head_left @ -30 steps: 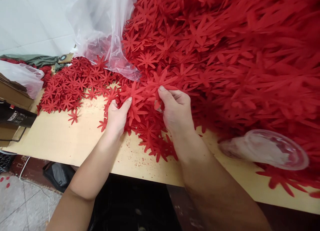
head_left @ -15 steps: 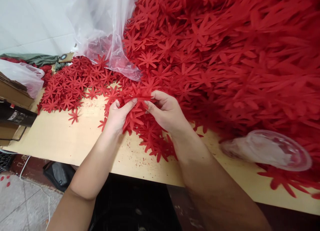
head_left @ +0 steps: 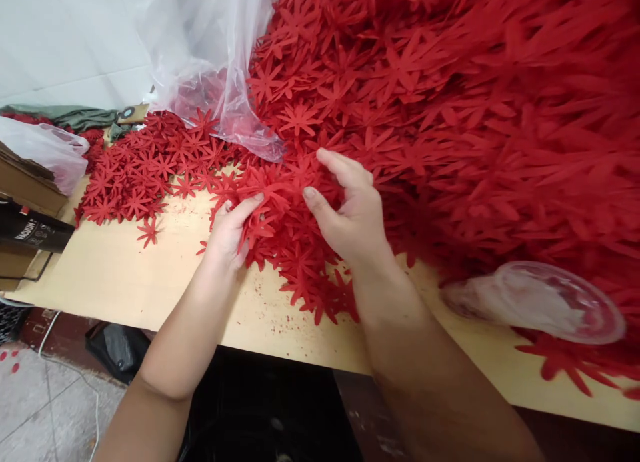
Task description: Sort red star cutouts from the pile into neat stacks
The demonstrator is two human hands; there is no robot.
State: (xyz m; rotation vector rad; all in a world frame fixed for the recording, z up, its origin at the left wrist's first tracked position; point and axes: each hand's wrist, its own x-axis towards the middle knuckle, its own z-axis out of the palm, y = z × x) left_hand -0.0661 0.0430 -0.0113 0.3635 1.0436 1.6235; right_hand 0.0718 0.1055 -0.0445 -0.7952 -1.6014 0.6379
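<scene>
My left hand is closed on a bunch of red flower-shaped cutouts, its thumb lying over their petals. To the right of the bunch, my right hand has thumb and fingers apart, with nothing visible between them. It hovers at the edge of a large heap of the same red cutouts, thin pieces with several narrow petals. More cutouts lie loose under and between both hands. My left fingers are partly hidden behind the bunch.
A clear plastic bag hangs behind the hands. A smaller pile of cutouts lies left on the wooden tabletop. A clear plastic tub rests on its side at right. A cardboard box and black package stand at far left.
My right hand has let go of the cutouts, opened, and moved right and slightly up. My left hand has shifted a little left and still holds the bunch.
</scene>
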